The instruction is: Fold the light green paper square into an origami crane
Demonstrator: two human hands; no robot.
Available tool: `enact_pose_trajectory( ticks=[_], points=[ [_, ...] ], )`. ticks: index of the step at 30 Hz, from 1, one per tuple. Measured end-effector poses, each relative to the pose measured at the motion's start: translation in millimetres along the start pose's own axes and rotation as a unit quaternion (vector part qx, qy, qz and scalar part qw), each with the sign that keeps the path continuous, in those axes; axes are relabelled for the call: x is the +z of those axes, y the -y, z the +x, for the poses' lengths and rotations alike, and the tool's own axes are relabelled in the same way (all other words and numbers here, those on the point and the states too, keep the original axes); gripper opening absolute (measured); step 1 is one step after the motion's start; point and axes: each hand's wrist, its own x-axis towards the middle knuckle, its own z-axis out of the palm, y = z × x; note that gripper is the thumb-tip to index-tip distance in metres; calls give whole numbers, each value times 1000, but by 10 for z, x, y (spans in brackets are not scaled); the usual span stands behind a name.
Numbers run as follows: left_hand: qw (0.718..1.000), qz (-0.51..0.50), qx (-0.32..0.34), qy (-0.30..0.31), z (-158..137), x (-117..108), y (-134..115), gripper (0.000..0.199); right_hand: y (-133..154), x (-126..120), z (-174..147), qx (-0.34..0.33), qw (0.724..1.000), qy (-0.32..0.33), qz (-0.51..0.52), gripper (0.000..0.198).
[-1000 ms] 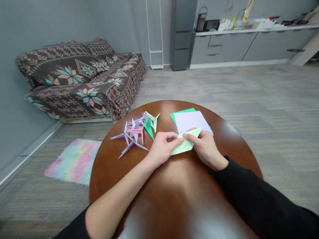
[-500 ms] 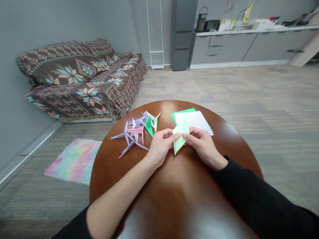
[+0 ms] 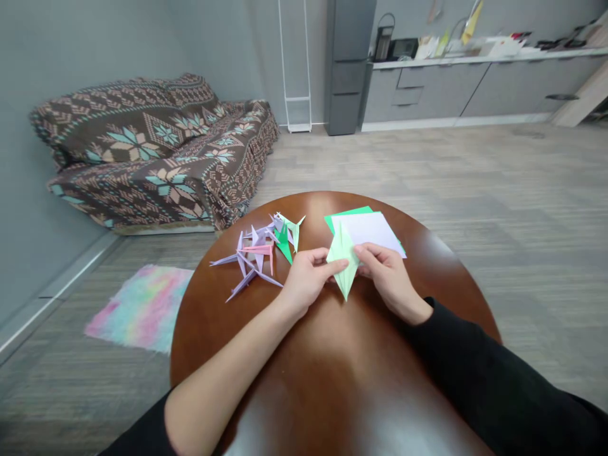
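Note:
Pale green folded paper (image 3: 346, 280), shaped like a long diamond with creases down its length, is held above the round table. My left hand (image 3: 306, 278) pinches it from the left, thumb across its front and fingers behind. On the other side my right hand (image 3: 387, 278) grips the right edge between thumb and fingers; some of those fingertips are hidden behind the paper. Left of my hands lie several folded paper cranes, among them a purple crane (image 3: 251, 278), a pink crane (image 3: 260, 250) and a dark green crane (image 3: 284, 240).
A stack of white and green paper sheets (image 3: 375, 229) lies just beyond my hands on the brown round table (image 3: 304, 392). Further off are a covered sofa (image 3: 161, 149), a fluffy rug (image 3: 142, 307), a grey fridge (image 3: 350, 69) and kitchen cabinets (image 3: 441, 92).
The pale green paper has tilted, its lower tip swinging right and its upper tip left. My right thumb has shifted from its front toward the right edge. Both hands still hold it.

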Motion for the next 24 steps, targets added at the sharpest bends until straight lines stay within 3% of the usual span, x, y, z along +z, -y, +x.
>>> enact_pose_trajectory(
  ticks=[2,4,6,9,11,13,17,24],
  points=[
    [1000,10,19,-15,1,-2,-9,32,43,5,-23,-52,998,6,-34,18],
    [998,3,37,-56,-11,10,-17,41,78,-6,-48,-129,986,-42,-101,10],
    [996,-44,24,-73,-38,42,-30,55,95,-30,-69,-216,950,-113,-196,7],
    [990,-137,-25,29,-88,115,-55,47,86,-58,-85,-313,877,-142,-336,9],
    [982,-173,-17,76,-100,154,-67,34,69,-53,-84,-337,855,-107,-380,12],
    [980,-192,4,48,-88,162,-74,24,54,-34,-76,-338,857,-68,-382,12],
    [980,-196,6,-40,-40,103,-99,18,39,-7,-53,-319,892,-24,-319,16],
    [982,-180,17,-48,5,14,-118,18,27,1,-81,-253,947,-24,-197,14]
  ],
)
